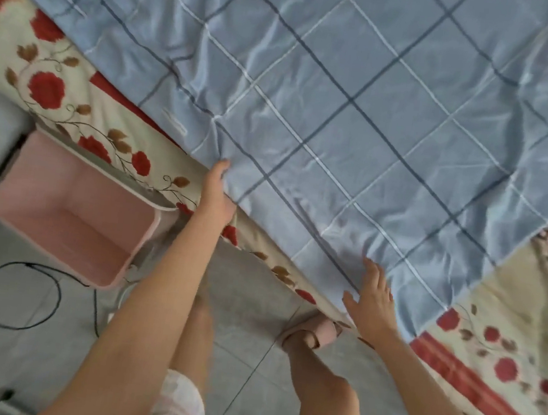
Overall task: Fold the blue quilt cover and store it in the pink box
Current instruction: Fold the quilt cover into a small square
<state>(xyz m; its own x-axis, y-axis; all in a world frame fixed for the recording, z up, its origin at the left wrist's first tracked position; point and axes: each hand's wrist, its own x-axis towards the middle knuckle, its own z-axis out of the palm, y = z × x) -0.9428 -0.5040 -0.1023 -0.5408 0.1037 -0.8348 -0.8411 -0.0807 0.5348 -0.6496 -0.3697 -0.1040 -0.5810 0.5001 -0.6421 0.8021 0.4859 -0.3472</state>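
Lying beyond the pink box, blue quilt cover runs its hem past both hands. Left hand, nearer the box, sits at the hem, grip unreadable; right hand rests flat, fingers splayed.

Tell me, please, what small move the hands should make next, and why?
Probably curl the right hand, now spread open, round the near edge of the blue checked fabric quilt cover, which lies flat and unfolded; the left hand is at that edge too.

Quilt cover smooth sheeny cloth; box matt pink; floor matt tile.
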